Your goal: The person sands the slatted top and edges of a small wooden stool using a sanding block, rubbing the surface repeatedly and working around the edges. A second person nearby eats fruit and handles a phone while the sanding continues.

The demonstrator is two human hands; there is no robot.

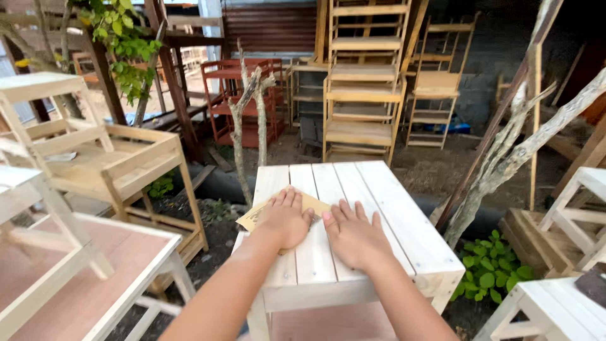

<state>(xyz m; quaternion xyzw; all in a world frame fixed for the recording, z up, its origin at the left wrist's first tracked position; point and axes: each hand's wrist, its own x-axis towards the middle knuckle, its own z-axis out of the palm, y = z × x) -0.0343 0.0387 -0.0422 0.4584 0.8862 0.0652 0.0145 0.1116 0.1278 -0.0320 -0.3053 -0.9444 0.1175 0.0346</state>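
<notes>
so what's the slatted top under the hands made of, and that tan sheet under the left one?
Slatted top: looks like bare pale wood planks, matte, with faint grain and seams between boards; possibly whitewashed.
Tan sheet: thin and flat with a lifted corner, most likely sandpaper or stiff paper; its surface is too small to confirm. The left hand lies flat on it; the right hand presses the wood.

no packages, labels, signs or screens show anywhere in my view here, neither near me nor further back in the yard.
</notes>
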